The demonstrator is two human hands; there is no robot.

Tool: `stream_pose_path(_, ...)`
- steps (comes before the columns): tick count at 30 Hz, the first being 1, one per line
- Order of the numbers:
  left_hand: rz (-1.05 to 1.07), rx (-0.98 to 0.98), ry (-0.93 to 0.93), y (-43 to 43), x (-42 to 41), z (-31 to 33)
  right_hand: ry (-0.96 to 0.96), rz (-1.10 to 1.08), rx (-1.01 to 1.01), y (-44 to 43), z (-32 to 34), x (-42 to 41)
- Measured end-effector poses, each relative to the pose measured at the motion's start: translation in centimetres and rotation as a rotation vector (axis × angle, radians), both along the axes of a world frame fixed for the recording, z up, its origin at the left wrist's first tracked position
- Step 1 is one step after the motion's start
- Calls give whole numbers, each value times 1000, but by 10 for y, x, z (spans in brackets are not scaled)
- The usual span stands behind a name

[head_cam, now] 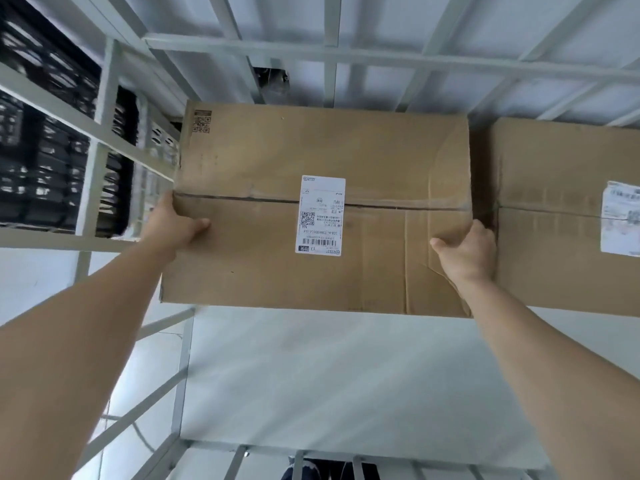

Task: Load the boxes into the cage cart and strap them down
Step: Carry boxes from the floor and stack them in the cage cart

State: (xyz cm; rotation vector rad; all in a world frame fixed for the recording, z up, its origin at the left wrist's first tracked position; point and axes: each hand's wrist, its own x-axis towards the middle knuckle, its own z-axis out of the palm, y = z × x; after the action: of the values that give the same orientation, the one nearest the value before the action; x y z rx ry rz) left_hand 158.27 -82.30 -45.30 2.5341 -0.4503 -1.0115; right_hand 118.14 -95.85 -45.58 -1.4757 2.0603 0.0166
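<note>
A: Where's the box?

B: Large cardboard box (pixel 322 209) inside the cage cart (pixel 242 50), top face up, taped seam running across the middle. White shipping label (pixel 320 214) stuck over that seam, near the centre. Sitting toward the far wall of grey bars; whether resting on the pale cart floor (pixel 329 375) or held just above, cannot tell.

A: And the hands?

B: Left hand (pixel 176 225) clamped on the box's left edge, thumb lying on the top face, fingers hidden down the side. Right hand (pixel 465 252) gripping the box's right edge, thumb on top, fingers tucked into the narrow gap at that side.

A: Anything beside the box?

B: Second cardboard box (pixel 561 216) just right of it, separated only by that dark gap, carrying its own white label (pixel 621 218) at the frame's edge. Left of the box, beyond the cart's side bars, black crates (pixel 41 133) stacked, blurred. Nearer than the box, bare cart floor.
</note>
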Motion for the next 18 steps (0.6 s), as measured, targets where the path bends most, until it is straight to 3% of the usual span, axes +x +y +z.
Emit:
stream_pose_path(6, 118, -69, 138, -8, 24, -52, 13, 6, -10, -5, -35, 1)
stream_pose_path(12, 15, -119, 205, -8, 21, -74, -16, 36, 4, -12, -55, 0)
stream_pose_path(14, -100, -81, 135, -9, 11, -68, -5, 127, 7, -8, -57, -2)
stream_pose_path(18, -386, 237, -182, 7, -29, -52, 104, 369, 97, 16, -50, -13)
